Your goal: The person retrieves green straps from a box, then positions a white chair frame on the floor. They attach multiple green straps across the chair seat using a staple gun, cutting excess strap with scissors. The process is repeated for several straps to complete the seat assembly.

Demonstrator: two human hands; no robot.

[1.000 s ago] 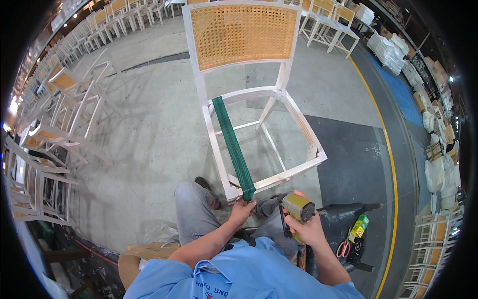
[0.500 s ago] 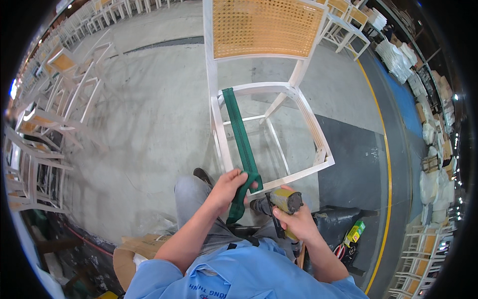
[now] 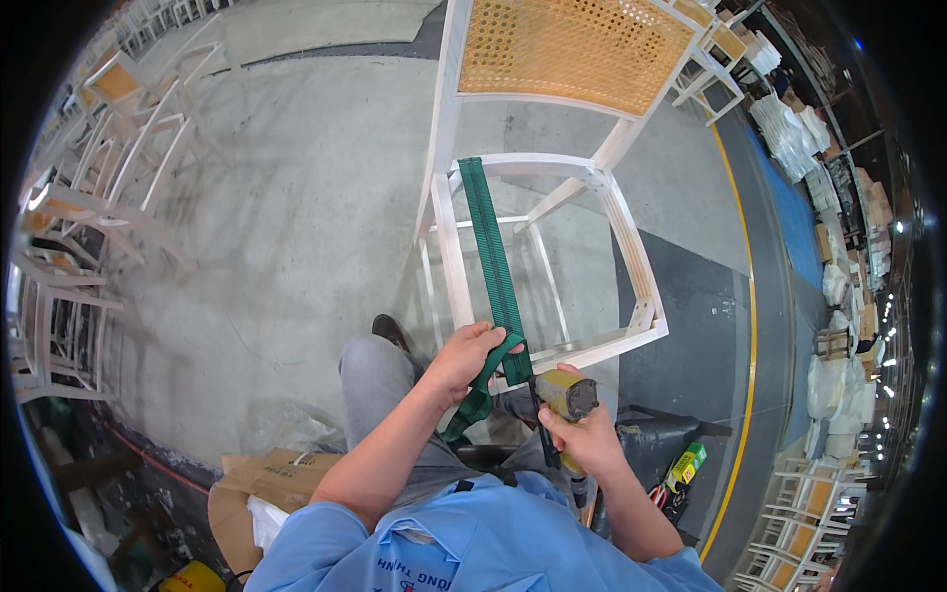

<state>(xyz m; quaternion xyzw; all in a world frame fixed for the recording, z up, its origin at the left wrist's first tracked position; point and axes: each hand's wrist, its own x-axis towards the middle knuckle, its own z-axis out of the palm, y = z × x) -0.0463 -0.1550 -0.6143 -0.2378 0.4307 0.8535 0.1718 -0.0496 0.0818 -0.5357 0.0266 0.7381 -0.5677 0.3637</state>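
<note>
Green strap [image 3: 496,266] stretched front to back across the open seat of the white chair frame [image 3: 631,266], long axis running from the back rail under the cane backrest [image 3: 567,49] toward the body, near end lying over the front rail [image 3: 582,347]. Left hand [image 3: 472,355] closed on that near end just at the front rail, fingers wrapped over the strap, loose tail hanging down from the fist toward the lap. Right hand [image 3: 582,439] just beside it, to the right and slightly nearer the body, fingers curled tight around the grip of a yellow staple gun [image 3: 564,395]; nose of the gun close to the strap where it crosses the rail, whether touching cannot be told. Left hand nearer the strap, in fact on it; gun within close reach of the same spot. Nothing between gun and rail except the strap itself.

Around: grey trouser knee [image 3: 380,380] below the left forearm, dark shoe [image 3: 390,331] on the concrete floor [image 3: 266,217] beside the chair leg. Small green and yellow can [image 3: 688,464] and red-handled tool [image 3: 663,493] on the floor at right, well apart from the hands. Cardboard box [image 3: 261,483] at lower left. Rows of unfinished chairs [image 3: 89,197] along the left, more at far right.
</note>
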